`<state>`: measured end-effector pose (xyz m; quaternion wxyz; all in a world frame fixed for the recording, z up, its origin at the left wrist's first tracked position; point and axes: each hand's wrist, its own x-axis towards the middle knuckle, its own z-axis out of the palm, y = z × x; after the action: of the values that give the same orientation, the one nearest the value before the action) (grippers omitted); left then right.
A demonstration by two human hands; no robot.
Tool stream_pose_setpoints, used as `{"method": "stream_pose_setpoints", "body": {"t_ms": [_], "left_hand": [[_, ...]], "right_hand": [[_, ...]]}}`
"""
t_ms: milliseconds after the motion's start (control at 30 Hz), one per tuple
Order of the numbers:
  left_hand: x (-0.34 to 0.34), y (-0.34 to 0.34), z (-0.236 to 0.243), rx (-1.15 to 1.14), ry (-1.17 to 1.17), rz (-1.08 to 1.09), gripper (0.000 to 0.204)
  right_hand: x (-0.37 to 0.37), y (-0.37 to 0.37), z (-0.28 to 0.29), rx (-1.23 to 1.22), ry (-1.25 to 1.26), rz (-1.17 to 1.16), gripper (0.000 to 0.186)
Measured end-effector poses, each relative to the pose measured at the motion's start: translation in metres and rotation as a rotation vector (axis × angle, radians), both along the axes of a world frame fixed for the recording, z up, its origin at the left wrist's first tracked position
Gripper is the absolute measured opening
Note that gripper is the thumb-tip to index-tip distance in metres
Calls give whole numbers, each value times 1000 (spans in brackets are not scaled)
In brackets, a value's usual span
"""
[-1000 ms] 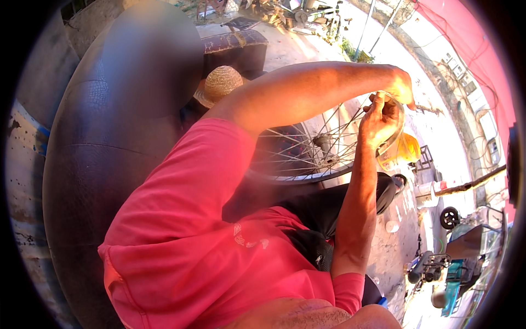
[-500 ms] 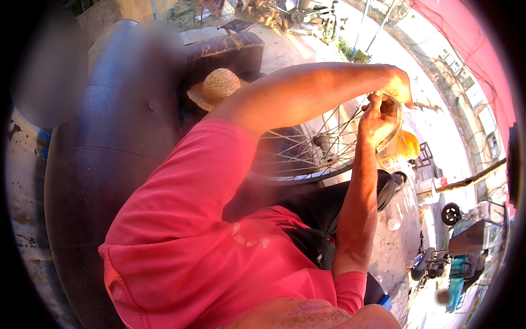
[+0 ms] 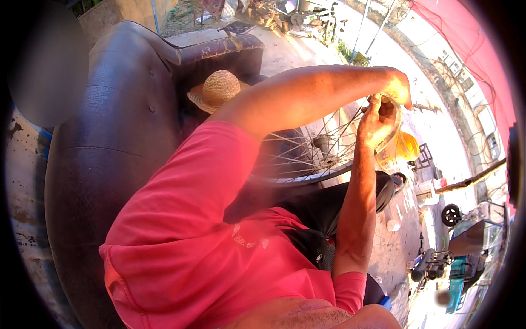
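Note:
A spoked bicycle wheel (image 3: pixel 296 180) lies across my lap, partly covered by my left arm. At its far right side my two hands meet by the rim. My left hand (image 3: pixel 398 88) bends down sharply at the wrist, and its fingers are mostly hidden. Just below it, my right hand (image 3: pixel 373 122) has its fingers curled and pressed together near the outer ends of the spokes. What they pinch, if anything, is too small to make out.
A dark leather sofa (image 3: pixel 104 159) curves along the left, with a straw hat (image 3: pixel 219 88) on it. Beyond my hands is a yellow bag (image 3: pixel 406 147). A white bucket (image 3: pixel 424 189) and a machine with a small black wheel (image 3: pixel 451 214) are at right.
My hands stay at the same place on the wheel, with only a slight shift of the right hand. A blurred patch over the top of the sofa has gone.

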<state>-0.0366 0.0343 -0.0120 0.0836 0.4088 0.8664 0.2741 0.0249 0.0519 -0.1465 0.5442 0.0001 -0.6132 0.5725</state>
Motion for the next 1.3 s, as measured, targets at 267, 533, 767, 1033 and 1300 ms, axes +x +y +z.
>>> {"method": "stream_pose_setpoints", "body": {"t_ms": [267,533,767,1033,1300], "left_hand": [[6,2,1,-1,64,-20,62],[11,2,6,-34,53,-45,61],[24,-5,12,-44,66,-90,60],[14,3,5,-15,126,-42,60],[21,-6,15,-96,110,-76,63]], "right_hand": [[9,1,5,27,-22,-17,19],[14,3,5,30,-95,-40,22],[5,13,2,69,38,-62,16],[19,0,11,73,-122,-81,27],[20,3,9,38,-132,-47,27]]}}
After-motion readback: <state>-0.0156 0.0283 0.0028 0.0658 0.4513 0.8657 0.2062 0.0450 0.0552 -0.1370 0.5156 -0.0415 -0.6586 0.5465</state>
